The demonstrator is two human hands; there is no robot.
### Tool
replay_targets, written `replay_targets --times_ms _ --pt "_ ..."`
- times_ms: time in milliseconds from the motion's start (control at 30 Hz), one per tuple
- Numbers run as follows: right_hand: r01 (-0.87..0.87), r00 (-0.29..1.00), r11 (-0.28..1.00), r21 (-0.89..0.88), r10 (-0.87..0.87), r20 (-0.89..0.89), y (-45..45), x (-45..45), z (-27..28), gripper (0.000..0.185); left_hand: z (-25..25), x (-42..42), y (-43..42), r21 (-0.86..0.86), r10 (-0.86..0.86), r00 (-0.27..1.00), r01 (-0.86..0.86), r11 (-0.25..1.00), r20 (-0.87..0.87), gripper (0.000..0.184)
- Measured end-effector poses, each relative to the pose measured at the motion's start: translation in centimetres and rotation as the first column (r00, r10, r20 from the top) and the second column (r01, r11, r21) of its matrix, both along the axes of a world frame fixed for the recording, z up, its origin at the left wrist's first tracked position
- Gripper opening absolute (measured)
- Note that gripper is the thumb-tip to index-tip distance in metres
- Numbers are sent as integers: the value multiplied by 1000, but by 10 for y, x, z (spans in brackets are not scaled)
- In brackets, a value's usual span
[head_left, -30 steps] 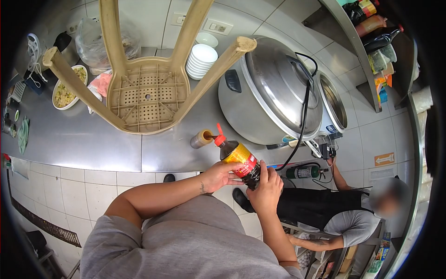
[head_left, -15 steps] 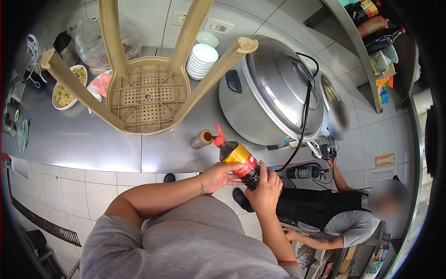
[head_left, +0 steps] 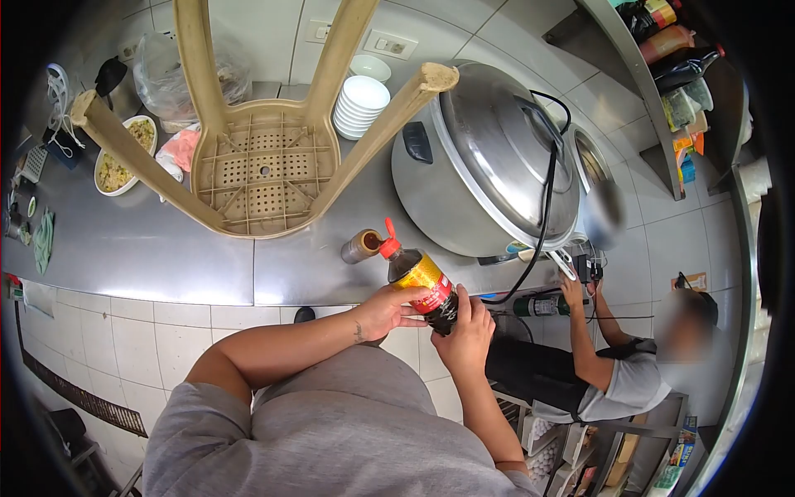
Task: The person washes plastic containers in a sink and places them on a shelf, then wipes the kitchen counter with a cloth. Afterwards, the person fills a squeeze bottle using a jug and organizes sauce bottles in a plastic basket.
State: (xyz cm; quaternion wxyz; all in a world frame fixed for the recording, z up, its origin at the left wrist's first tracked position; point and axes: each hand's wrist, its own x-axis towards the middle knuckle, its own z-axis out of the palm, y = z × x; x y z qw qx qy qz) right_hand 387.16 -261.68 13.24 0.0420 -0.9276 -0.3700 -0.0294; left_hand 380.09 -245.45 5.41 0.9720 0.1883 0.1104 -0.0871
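Observation:
A dark bottle (head_left: 428, 286) with a yellow and red label and a flipped-open red cap is tilted over the steel counter's front edge. My left hand (head_left: 394, 308) is wrapped round its label, and my right hand (head_left: 465, 330) grips its lower end. The bottle's mouth meets the opening of a small jar (head_left: 362, 246), which leans on the counter and has dark liquid inside. Whether liquid is flowing between them is too small to tell.
An upturned beige stool (head_left: 265, 170) lies on the steel counter (head_left: 331, 277). Around it are stacked white bowls (head_left: 362, 106), a food dish (head_left: 124, 157) and a large cooker (head_left: 489, 161) with a cable. A co-worker (head_left: 613, 381) is at the right, below shelves.
The co-worker has leaned in, and the arm that was low now reaches up to the plugs beside the cooker. The jar looks fuller. My hands and the bottle have barely moved.

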Motion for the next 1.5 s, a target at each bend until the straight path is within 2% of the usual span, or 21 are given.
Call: replay_targets --times_ms 200,267,333,400,467,567,633,667,733,833,967,1033,1100,1167,1233,1300,1367,1400,1433,1467,1500 --pt "-13 994 974 226 38 -106 -5 5 -39 95 9 -10 3 178 17 998 -8 984 -52 57" --pt "43 958 896 442 88 -273 -6 2 -46 101 8 -13 0 536 106 992 -122 835 61 81" --pt "80 920 842 534 144 -366 -8 1 -39 103 16 -12 15 746 86 988 -150 649 125 94" --pt "97 842 832 546 224 -491 -13 1 -20 105 50 -5 30 615 218 908 -404 677 357 107" --pt "12 784 793 609 371 -498 -16 4 -13 105 102 1 50 588 168 818 -522 618 550 106" --pt "-32 696 757 652 485 -529 -15 4 10 104 149 8 48 590 123 737 -619 519 664 104" --pt "14 632 693 721 553 -543 -16 9 17 99 154 6 42 596 104 658 -729 337 746 87" --pt "1 631 674 739 573 -523 -19 12 22 99 155 7 42 598 75 656 -723 346 751 87" --pt "-6 641 639 769 593 -487 -26 22 31 99 160 13 37 520 -75 524 -851 -66 848 67" --pt "-123 644 565 816 671 -368 -39 48 48 98 185 29 4 431 -1 434 -896 -103 901 58" --pt "-252 648 504 826 722 -243 -59 93 72 98 207 58 -30 327 49 324 -922 -209 945 65" --pt "-285 616 488 825 753 -233 -67 117 89 100 222 72 -36 308 -56 335 -911 -275 941 75" --pt "-335 569 480 811 789 -232 -77 143 114 100 244 93 -59 283 51 283 -893 -350 958 91" --pt "-172 566 417 893 783 -257 -86 172 146 99 254 108 -74 288 82 280 -859 -425 957 105" --pt "-287 653 256 923 758 -7 -85 215 190 101 248 112 -81 281 157 236 -864 -419 959 109" --pt "-140 523 -17 990 848 89 -63 247 247 104 236 107 -91 302 197 236 -846 -440 951 107" --pt "-51 469 -183 982 864 185 -28 272 299 107 220 100 -98 480 190 443 -772 -416 876 101" --pt "-207 574 -284 936 740 351 -1 294 316 109 214 100 -102 488 200 446 -771 -409 872 86" --pt "-379 551 -518 767 540 636 44 326 337 100 209 100 -107 498 175 468 -779 -380 866 86" --pt "-379 687 -481 791 426 589 37 310 362 83 207 97 -112 534 211 493 -736 -416 844 84" --pt "-417 718 -398 817 408 565 57 330 379 90 205 95 -116 569 251 515 -685 -455 820 82"
